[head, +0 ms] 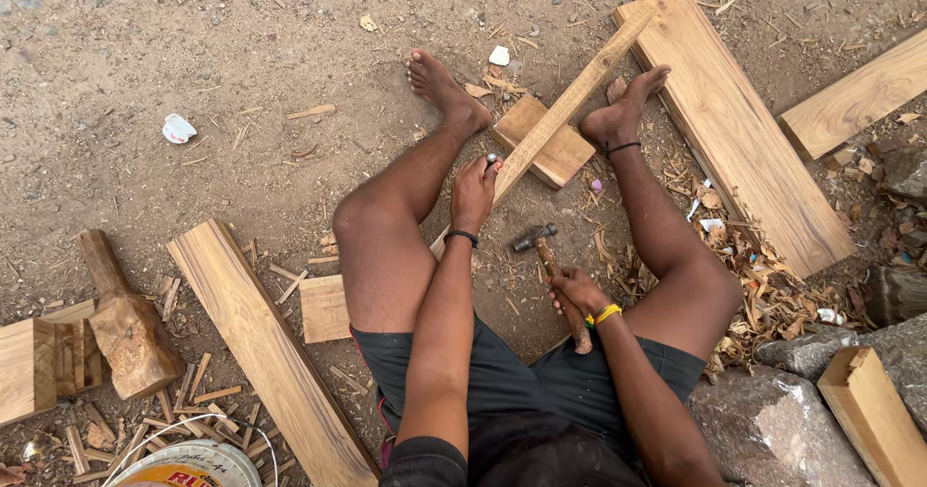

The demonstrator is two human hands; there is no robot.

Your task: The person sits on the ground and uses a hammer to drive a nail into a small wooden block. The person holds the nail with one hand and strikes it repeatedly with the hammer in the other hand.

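Long narrow wood strip (565,101) lies diagonally across a small square wood block (546,144) on the dirt ground (193,43), between the person's bare feet; its far end rests on a wide plank (739,125), near end runs toward the left thigh. Left hand (473,190) closed around a small metal tool, chisel or punch (491,159), tip set on the strip near the block; only its shiny top shows, so type is unclear. Right hand (576,291) gripped on the wooden handle of a hammer (550,265), dark metal head low and just short of the tool, not touching it. Progress judgement: strip looks squared and pale, no clear cut or mortise visible at the tool point, so the chiselling seems early or barely started. Strip grain is straight, surface rough-sawn. Around: another plank (261,347) at left with striped grain, a short offcut (323,308) beside the thigh, a chunky wooden mallet (121,313) far left, wood chips and shavings (753,284) at right, grey stones (772,419), white bucket rim (193,463) at the bottom edge.
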